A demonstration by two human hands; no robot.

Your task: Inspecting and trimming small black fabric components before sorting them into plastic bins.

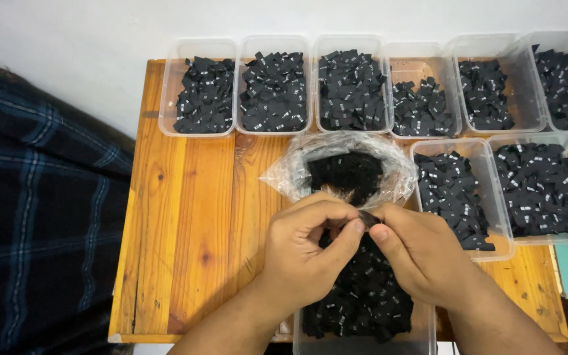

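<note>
I see a small black fabric label (pixel 367 217), dark and folded, mostly hidden; it sits pinched between both hands, over the near container and just below the bag. My left hand (pixel 304 253) has thumb and forefinger closed together on the label's left end. My right hand (pixel 419 253) clamps its right end the same way, so both grips are tight on the label and the thumbs nearly touch.

Containers: a clear plastic tub (pixel 363 342) at the near table edge, under my hands, full of loose black labels with tiny white print. A crumpled clear plastic bag (pixel 284 174) lies just beyond my hands, mouth open, with a dark heap of more labels inside. Along the far edge of the wooden table (pixel 185 217) stands a row of six clear tubs (pixel 165 112), each holding black labels; the fourth from the left is less full, its bottom showing. Two more clear tubs (pixel 501 236) sit to the right of the bag, both well filled with the same labels.

A dark blue plaid cloth (pixel 34 197) hangs left of the table. The wall behind is white.
</note>
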